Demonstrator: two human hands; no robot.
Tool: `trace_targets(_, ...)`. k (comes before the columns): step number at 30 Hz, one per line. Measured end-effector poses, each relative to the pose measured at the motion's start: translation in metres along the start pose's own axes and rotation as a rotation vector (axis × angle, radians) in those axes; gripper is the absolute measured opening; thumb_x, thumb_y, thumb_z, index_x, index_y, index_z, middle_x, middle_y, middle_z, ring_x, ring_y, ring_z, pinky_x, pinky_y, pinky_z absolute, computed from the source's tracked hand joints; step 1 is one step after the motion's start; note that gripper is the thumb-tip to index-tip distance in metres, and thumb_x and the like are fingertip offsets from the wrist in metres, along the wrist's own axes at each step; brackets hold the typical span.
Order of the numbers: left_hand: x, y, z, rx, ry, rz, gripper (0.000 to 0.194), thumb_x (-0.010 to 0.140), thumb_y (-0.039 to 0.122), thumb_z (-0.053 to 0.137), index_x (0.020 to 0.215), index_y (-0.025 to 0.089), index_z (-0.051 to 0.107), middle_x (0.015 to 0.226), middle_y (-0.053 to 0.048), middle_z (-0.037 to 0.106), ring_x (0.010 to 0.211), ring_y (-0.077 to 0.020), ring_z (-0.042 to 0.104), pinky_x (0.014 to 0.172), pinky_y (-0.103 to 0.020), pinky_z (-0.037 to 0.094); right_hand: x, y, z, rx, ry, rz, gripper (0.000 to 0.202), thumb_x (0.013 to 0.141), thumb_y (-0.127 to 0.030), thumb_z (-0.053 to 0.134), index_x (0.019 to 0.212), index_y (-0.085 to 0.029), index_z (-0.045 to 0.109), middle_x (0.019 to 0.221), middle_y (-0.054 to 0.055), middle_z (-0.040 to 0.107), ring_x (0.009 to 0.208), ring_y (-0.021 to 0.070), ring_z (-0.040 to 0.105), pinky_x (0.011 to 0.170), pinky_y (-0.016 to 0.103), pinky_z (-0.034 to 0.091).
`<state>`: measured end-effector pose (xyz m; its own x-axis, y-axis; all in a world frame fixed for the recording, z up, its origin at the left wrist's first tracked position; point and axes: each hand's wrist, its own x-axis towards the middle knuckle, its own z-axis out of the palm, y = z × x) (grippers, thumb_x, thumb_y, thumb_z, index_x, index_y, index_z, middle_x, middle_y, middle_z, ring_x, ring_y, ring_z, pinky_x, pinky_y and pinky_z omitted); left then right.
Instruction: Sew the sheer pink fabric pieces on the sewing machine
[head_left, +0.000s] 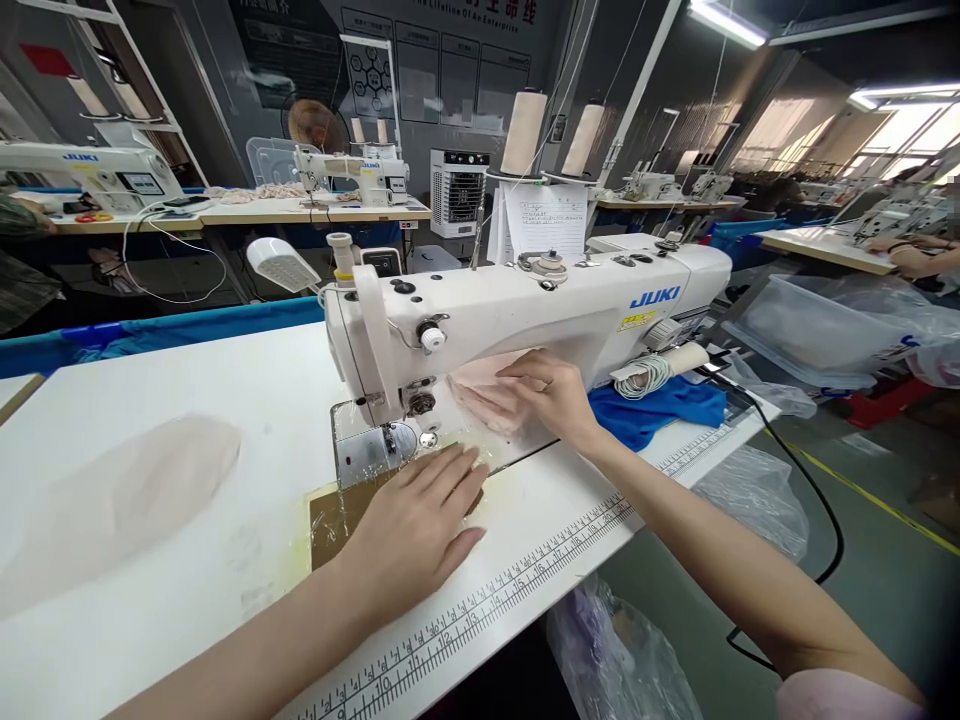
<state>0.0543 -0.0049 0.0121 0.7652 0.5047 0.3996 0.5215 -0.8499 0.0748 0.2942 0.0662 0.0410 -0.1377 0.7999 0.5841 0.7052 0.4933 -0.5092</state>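
Observation:
A white JUKI sewing machine (540, 300) stands on the white table. My left hand (420, 520) lies palm down, fingers spread, over a brown patch (326, 525) in front of the needle area; no item shows in it. Under the machine's arm, my right hand (551, 390) pinches the top of a thin pale pink fabric (487, 400). Left of the machine, another sheer pale piece (172, 465) lies flat on the table. Loose thread bits are scattered near the needle plate (367, 455).
Blue cloth (645, 410) lies under the machine's right end, beside a thread cone (686, 357) and a coiled cord. A ruler strip (480, 610) runs along the table's front edge. Plastic bags (622, 650) sit below. Another person's arm (915, 258) is at far right.

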Motion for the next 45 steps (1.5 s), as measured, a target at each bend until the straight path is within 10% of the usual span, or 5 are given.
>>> trace_targets(10, 0.088, -0.009, 0.044, 0.036, -0.11, -0.291, 0.057, 0.094, 0.042, 0.042, 0.139, 0.007, 0.039, 0.149, -0.023, 0.033, 0.141, -0.0337, 0.025, 0.115, -0.053, 0.022, -0.016, -0.018, -0.026, -0.061, -0.03, 0.0, 0.015, 0.084, -0.02, 0.057, 0.085, -0.02, 0.073, 0.087, 0.004, 0.073, 0.083, 0.0195, 0.064, 0.081, 0.03, 0.046)
trace_targets(15, 0.08, -0.011, 0.04, 0.019, -0.104, -0.279, 0.056, 0.094, 0.036, 0.044, 0.142, 0.008, 0.034, 0.152, -0.02, 0.027, 0.142, -0.0311, 0.022, 0.116, -0.051, 0.02, -0.039, -0.069, -0.048, 0.308, -0.933, 0.125, 0.024, 0.079, -0.037, 0.071, 0.067, -0.017, 0.067, 0.059, -0.003, 0.064, 0.052, 0.0092, 0.053, 0.049, 0.02, 0.034)
trace_targets(24, -0.015, 0.02, -0.021, -0.587, 0.079, -0.619, 0.052, 0.099, 0.039, 0.029, 0.056, 0.018, 0.049, 0.052, 0.002, 0.052, 0.049, -0.0102, 0.049, 0.052, -0.023, 0.038, -0.071, -0.088, 0.02, 0.8, -0.542, 0.478, 0.054, 0.07, -0.047, 0.076, 0.05, -0.018, 0.035, 0.047, -0.009, 0.035, 0.046, 0.0045, 0.029, 0.044, 0.02, 0.022)
trace_targets(32, -0.036, 0.043, -0.025, -0.688, -0.04, -0.786, 0.025, 0.082, 0.041, 0.061, 0.07, 0.018, 0.057, 0.065, 0.002, 0.057, 0.053, -0.0105, 0.044, 0.051, -0.023, 0.033, -0.066, -0.111, 0.063, 1.049, -0.466, 0.562, 0.056, 0.073, -0.047, 0.074, 0.048, -0.018, 0.034, 0.043, -0.008, 0.039, 0.044, 0.0052, 0.036, 0.043, 0.02, 0.028)
trace_targets(45, -0.057, -0.017, -0.074, -1.389, -0.331, -0.861, 0.04, 0.092, 0.052, 0.041, 0.091, 0.019, 0.063, 0.094, -0.007, 0.066, 0.089, -0.0207, 0.061, 0.085, -0.034, 0.047, -0.031, -0.098, 0.052, 1.13, -1.106, 0.492, 0.04, 0.082, -0.051, 0.066, 0.064, -0.018, 0.052, 0.04, -0.011, 0.035, 0.04, 0.0057, 0.037, 0.05, 0.021, 0.047)
